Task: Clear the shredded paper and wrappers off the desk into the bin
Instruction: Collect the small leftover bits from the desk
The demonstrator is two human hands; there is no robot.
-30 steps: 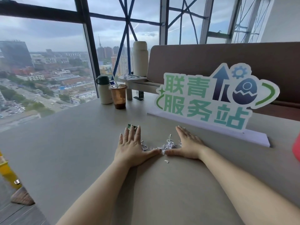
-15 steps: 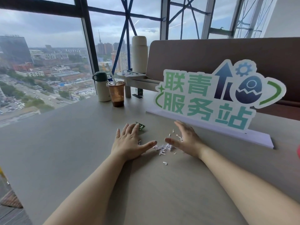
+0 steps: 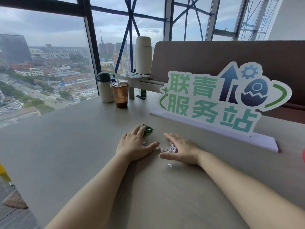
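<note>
A grey-beige table [image 3: 66,154] runs up to a tall window [image 3: 49,66] with dark frames [image 3: 90,47] and blue diagonal braces [image 3: 132,16] crossing the panes. Beyond the glass, city blocks lie under an overcast sky, and the daylight is flat. A brown partition panel [image 3: 222,53] stands along the table's far right edge, with a white wall [image 3: 290,19] above it. Dark floor planks [image 3: 14,217] show past the table's near left corner.

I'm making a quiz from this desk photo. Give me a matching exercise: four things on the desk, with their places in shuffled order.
1. green wrapper
2. shredded paper pile
3. lone paper scrap
4. plastic cup

a. between the left hand and the right hand
b. beside the white flask
c. at the left hand's fingertips
d. alone, on the near side of the right hand

Pairs: 1-c, 2-a, 3-d, 4-b
</note>
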